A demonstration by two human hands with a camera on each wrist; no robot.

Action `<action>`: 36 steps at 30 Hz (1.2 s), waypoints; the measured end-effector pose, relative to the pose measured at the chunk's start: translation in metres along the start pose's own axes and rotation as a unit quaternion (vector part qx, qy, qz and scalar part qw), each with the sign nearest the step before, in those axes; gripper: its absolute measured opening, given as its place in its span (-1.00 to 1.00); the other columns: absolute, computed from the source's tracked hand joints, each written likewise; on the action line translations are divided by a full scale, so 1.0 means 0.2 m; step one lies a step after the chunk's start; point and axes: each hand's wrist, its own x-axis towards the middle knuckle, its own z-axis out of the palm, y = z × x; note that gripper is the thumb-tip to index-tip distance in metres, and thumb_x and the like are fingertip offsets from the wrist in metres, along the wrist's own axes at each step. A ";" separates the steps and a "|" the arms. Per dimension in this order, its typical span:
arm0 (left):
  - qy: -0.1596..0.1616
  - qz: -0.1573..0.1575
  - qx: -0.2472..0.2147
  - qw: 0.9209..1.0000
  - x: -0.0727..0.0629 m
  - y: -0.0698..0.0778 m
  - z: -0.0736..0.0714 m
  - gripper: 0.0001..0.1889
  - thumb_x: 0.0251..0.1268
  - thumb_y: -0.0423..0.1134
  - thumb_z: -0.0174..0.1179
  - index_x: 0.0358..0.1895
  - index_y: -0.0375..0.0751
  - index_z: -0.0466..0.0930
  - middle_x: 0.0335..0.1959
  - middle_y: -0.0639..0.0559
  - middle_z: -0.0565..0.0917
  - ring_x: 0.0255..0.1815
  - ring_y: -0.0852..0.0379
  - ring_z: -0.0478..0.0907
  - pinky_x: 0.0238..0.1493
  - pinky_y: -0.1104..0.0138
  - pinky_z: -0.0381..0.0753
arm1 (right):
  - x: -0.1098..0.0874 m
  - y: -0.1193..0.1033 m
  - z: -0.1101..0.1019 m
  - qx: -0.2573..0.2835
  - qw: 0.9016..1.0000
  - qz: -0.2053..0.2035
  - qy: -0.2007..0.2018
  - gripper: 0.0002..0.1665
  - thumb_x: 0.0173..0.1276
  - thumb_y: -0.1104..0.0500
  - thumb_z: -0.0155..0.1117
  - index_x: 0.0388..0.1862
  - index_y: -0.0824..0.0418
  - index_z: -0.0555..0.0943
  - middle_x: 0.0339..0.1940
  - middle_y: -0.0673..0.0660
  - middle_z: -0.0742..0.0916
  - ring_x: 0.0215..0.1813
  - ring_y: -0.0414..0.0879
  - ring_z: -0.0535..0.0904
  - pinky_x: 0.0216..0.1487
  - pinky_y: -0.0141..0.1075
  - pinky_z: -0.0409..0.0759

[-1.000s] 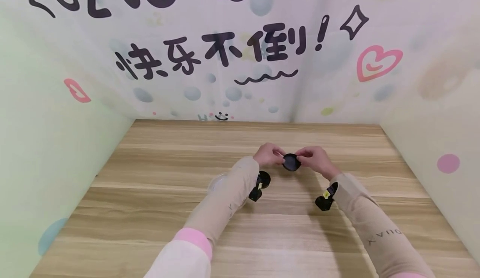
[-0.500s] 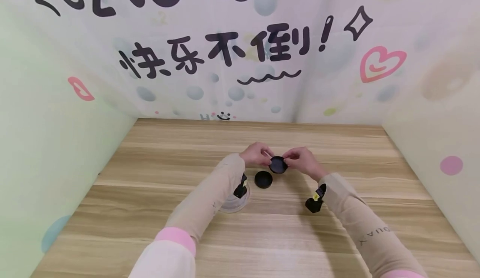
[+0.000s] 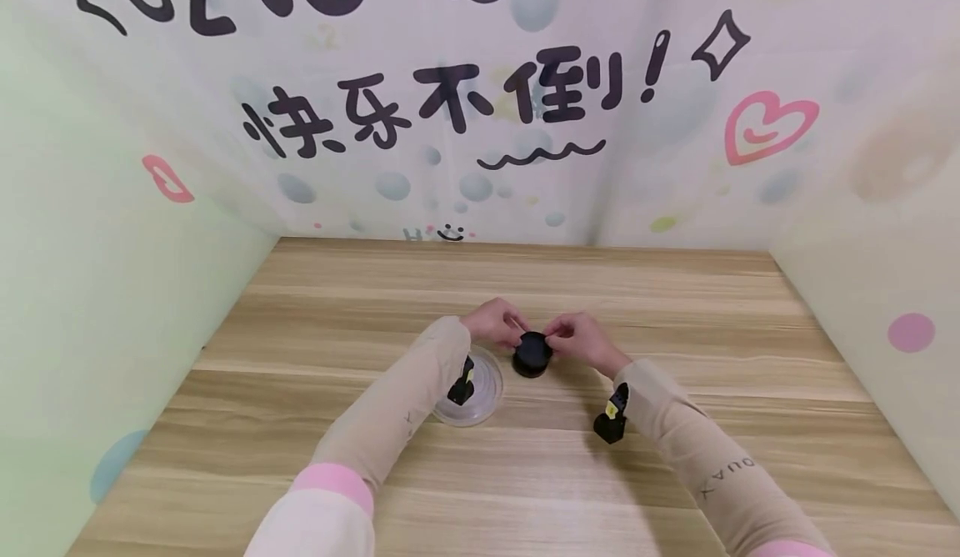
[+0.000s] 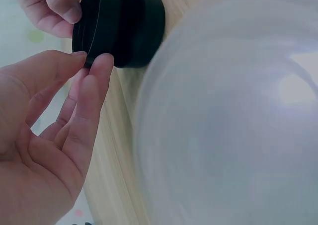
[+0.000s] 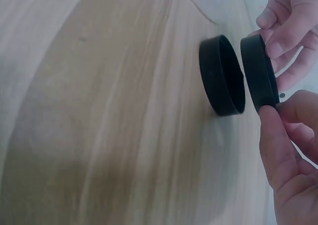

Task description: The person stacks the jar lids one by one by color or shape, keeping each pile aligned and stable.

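Observation:
My left hand (image 3: 491, 323) and right hand (image 3: 585, 340) pinch opposite sides of a shallow round black dish (image 3: 534, 344). Directly beneath it, a second black dish (image 3: 529, 371) of similar size sits on the wooden table. A narrow gap parts the two in the right wrist view, where the lower dish (image 5: 218, 81) has its hollow side facing the held dish (image 5: 259, 76). Thumb and fingertips grip the rim in the left wrist view. Beside my left wrist stands a clear round container (image 3: 487, 390), partly covered by that wrist and its camera.
The wooden table (image 3: 360, 290) runs back to a printed cloth wall (image 3: 337, 198). Pale side walls (image 3: 60, 290) stand left and right. A black wrist camera (image 3: 611, 425) hangs from the right sleeve, close over the tabletop.
Both hands have carried the held black dish left and toward me, from beyond the second dish to right above it. The left arm has shifted left, and more of the clear container shows.

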 end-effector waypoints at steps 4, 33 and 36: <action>0.001 0.008 -0.005 1.000 -0.01 -0.03 0.00 -0.72 -0.16 -0.45 0.28 -0.29 -0.07 0.64 -0.45 -0.03 0.65 -0.51 0.07 0.61 -0.51 0.29 0.61 | 0.00 0.00 0.02 -0.001 1.000 -0.010 -0.001 -0.86 0.12 0.37 0.18 -0.32 0.43 0.58 -0.49 0.17 0.66 -0.49 -0.09 0.56 -0.47 -0.36 0.53; 0.034 -0.059 0.026 0.997 -0.63 0.76 0.10 -0.72 -0.08 -0.63 0.08 -0.19 -0.54 0.53 -0.52 -0.13 0.59 -0.66 0.18 0.50 -0.54 0.42 0.56 | 0.00 0.03 0.05 0.006 1.000 -0.014 -0.005 -0.86 0.10 0.39 0.18 -0.34 0.45 0.59 -0.51 0.17 0.66 -0.54 -0.20 0.53 -0.50 -0.40 0.53; 0.033 -0.064 0.040 0.997 -0.55 0.66 0.09 -0.73 -0.09 -0.61 0.10 -0.21 -0.44 0.58 -0.48 -0.15 0.62 -0.62 0.12 0.55 -0.53 0.37 0.58 | 0.00 0.03 0.05 0.010 1.000 -0.013 -0.004 -0.85 0.10 0.40 0.18 -0.34 0.46 0.59 -0.51 0.19 0.66 -0.54 -0.21 0.53 -0.51 -0.41 0.53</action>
